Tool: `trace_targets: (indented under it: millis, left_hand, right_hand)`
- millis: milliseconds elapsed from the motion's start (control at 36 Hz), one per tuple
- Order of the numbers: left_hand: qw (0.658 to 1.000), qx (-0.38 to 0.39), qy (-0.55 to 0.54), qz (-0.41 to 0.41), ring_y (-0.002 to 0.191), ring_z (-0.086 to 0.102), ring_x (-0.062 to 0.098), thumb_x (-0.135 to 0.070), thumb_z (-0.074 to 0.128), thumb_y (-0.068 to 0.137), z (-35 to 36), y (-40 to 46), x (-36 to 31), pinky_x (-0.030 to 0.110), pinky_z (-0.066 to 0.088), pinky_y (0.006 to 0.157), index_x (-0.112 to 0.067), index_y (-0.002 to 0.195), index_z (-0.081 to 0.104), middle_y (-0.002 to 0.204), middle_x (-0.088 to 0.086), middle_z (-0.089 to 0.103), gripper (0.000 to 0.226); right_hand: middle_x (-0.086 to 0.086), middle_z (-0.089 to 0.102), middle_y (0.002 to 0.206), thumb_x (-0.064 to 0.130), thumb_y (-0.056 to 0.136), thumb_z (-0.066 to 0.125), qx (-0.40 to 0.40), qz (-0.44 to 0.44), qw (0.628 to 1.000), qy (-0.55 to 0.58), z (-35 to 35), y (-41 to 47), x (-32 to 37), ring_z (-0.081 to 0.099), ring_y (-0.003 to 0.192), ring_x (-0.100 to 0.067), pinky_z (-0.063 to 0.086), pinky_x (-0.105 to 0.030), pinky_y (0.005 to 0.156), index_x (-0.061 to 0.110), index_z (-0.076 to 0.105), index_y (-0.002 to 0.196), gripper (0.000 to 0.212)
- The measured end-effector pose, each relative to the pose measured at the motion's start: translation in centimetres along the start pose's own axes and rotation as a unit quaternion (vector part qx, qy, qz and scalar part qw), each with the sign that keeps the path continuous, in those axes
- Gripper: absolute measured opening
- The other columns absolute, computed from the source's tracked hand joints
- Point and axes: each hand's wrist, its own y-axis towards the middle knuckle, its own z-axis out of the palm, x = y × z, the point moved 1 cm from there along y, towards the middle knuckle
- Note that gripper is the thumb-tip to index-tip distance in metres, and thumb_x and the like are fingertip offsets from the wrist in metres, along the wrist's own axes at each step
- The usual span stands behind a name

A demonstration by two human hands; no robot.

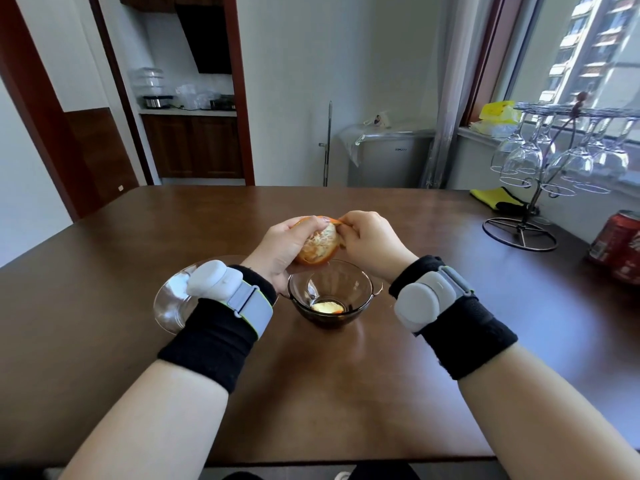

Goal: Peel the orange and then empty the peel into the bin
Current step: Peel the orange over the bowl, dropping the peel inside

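- Presently the left hand (277, 245) is cupping the orange (317, 245), fingers wrapping over its top and far side; that grip is leaving the bared, pithy face turned toward the other hand.
- Right hand (369, 244) is pinching a strip of peel (334, 221) at the fruit's upper edge, thumb and fingertips closing on it, probably to tear it away.
- Both hands are working close together, almost touching across the fruit.
- Orange is being held in the air directly above a small dark glass bowl (363, 289), likely so loosened peel drops straight in.
- One pale piece of peel (327, 307) is already lying in the bowl's bottom; orange skin is still covering the underside of the fruit, so peeling looks partly done.
- Under the left wrist a clear glass plate (166, 306) is sitting beside the bowl, apparently waiting for the fruit.
- Both are resting on the brown table (450, 271).
- Bin is not showing anywhere near the hands.
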Motion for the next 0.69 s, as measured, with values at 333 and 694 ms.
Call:
trace_targets:
  millis: [333,694]
  left_hand:
    - [0.992,-0.017,0.117,0.047,0.092,0.064,0.019,-0.028,0.065,0.088,-0.4,0.7,0.6,0.028,0.056,0.064,-0.02,0.101,0.068,0.105,0.006,0.065,0.015]
    - [0.942,-0.046,0.321,0.083,0.107,0.057,0.024,-0.052,0.065,0.083,1.0,1.6,0.1,0.041,0.053,0.092,-0.017,0.12,0.049,0.117,0.007,0.055,0.053]
  right_hand:
    - [-0.004,0.063,0.077,0.019,0.095,0.046,0.033,0.016,0.998,-0.044,0.0,-0.4,-0.3,0.052,0.076,-0.02,0.036,-0.024,0.065,0.005,0.069,0.084,0.028]
    - [-0.017,0.066,0.101,0.007,0.09,0.04,-0.034,0.033,0.998,-0.047,0.6,-0.3,-0.4,0.056,0.097,-0.034,0.037,-0.027,0.074,0.003,0.065,0.094,0.026]
